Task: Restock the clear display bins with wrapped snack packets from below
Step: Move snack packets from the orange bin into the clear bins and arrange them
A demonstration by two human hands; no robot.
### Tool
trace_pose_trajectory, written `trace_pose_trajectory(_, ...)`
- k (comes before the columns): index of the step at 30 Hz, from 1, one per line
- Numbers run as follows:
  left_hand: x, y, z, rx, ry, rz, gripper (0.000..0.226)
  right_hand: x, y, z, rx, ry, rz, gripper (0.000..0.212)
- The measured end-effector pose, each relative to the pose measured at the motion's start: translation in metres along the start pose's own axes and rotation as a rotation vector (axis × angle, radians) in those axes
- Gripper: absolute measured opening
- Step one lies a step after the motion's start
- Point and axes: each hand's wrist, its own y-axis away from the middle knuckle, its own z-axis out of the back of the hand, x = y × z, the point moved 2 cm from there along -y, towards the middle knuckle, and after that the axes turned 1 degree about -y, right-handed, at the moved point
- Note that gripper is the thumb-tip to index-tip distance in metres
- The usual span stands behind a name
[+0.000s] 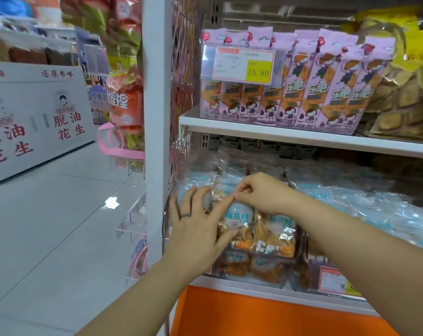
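Observation:
A clear display bin (266,278) on the lower shelf holds several see-through snack packets with pale blue labels and brown spiral biscuits. My left hand (198,224) lies with spread fingers against the front packet (237,223) at the bin's left end, thumb touching its lower edge. A dark ring shows on one finger. My right hand (259,192) pinches the top edge of that same packet between thumb and fingertips. More packets of the same kind (351,197) are piled to the right along the shelf.
The upper shelf (278,132) carries a clear bin of pink snack packs (302,93) with a 15.80 price tag (244,66). A white upright post (157,117) stands to the left, with hanging bags beside it. An orange panel (254,316) runs below. The tiled aisle floor (60,226) lies left.

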Motion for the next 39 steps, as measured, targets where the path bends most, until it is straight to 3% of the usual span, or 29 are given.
trace_pose_trajectory(3,0.002,0.0,-0.001,-0.001,-0.023,-0.034,0.059,0.003,0.001,0.008,0.044,-0.18,-0.04,0.006)
trace_pose_trajectory(8,0.003,-0.003,-0.002,0.037,-0.081,-0.063,0.058,-0.002,-0.003,0.0,-0.164,-0.342,-0.011,0.009)
trace_pose_trajectory(12,0.006,-0.004,-0.006,0.173,-0.13,-0.051,0.061,-0.008,-0.001,-0.018,-0.359,-0.213,-0.027,0.019)
trace_pose_trajectory(16,0.004,-0.005,-0.003,0.145,-0.114,-0.066,0.065,-0.002,0.008,-0.018,-0.363,-0.016,0.0,0.007)
trace_pose_trajectory(19,0.004,-0.002,0.0,0.245,-0.062,-0.062,0.062,0.0,0.029,-0.019,-0.4,0.261,0.118,0.037)
trace_pose_trajectory(23,0.008,0.004,-0.002,0.196,-0.011,-0.112,0.06,-0.023,0.058,-0.043,-0.216,0.484,0.115,0.071)
trace_pose_trajectory(28,0.01,0.007,-0.007,0.151,-0.023,-0.127,0.067,-0.032,0.054,-0.048,-0.097,0.594,0.102,0.084)
trace_pose_trajectory(31,0.008,0.006,-0.002,0.166,0.001,-0.104,0.068,-0.031,0.056,-0.038,-0.054,0.48,0.148,0.083)
trace_pose_trajectory(35,0.008,-0.001,0.012,0.059,0.058,-0.065,0.059,-0.012,0.044,-0.01,-0.256,0.269,0.159,0.059)
trace_pose_trajectory(39,0.011,-0.003,0.007,0.042,0.041,-0.079,0.052,-0.002,-0.003,-0.001,-0.257,0.202,0.059,0.039)
